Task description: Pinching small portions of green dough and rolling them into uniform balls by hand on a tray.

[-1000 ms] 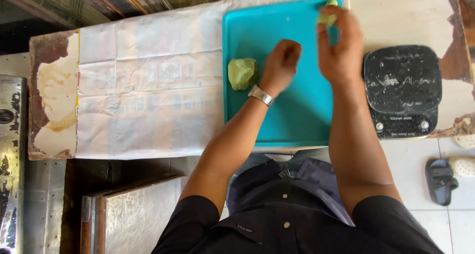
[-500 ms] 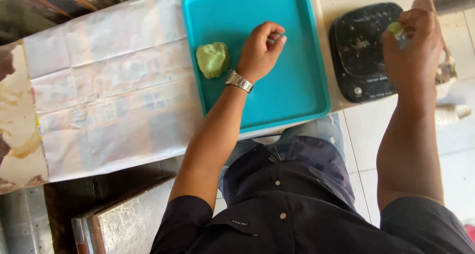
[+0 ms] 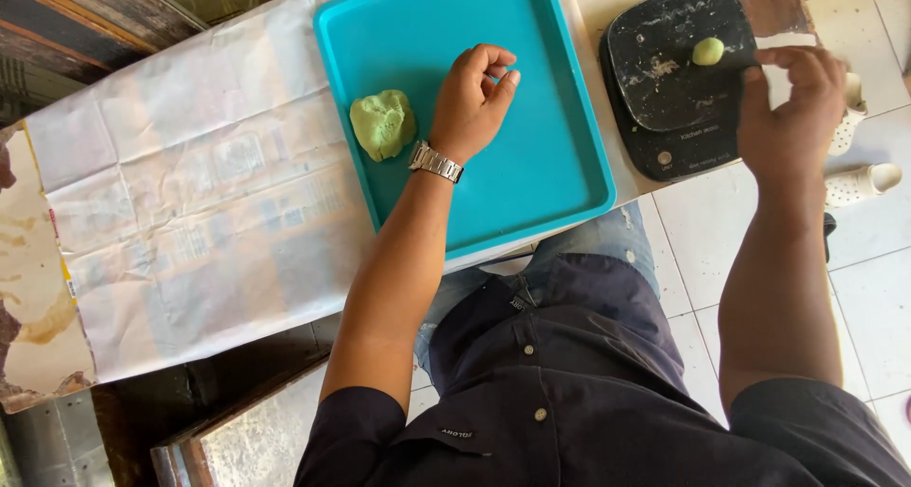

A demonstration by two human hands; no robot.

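While the left hand point(image 3: 472, 103) is rested on the turquoise tray point(image 3: 560, 178), its fingers are seen curled loosely inward, thumb meeting the fingertips; whether a bit of dough is pinched there cannot be told. Just to the left of that hand's wrist, beside the metal wristwatch point(image 3: 436, 161), a lump of green dough point(image 3: 382, 123) is laid on the tray, roughly round and craggy, with no clear long axis. The right hand point(image 3: 792, 107) is held half open above the near right edge of the black kitchen scale point(image 3: 664, 98), nothing gripped in it. Just beyond its fingertips a small green dough ball point(image 3: 707, 50) is set on the scale's platform, round, pointing no particular way. Tray and scale are carried side by side on the paper-covered tabletop point(image 3: 190, 221).
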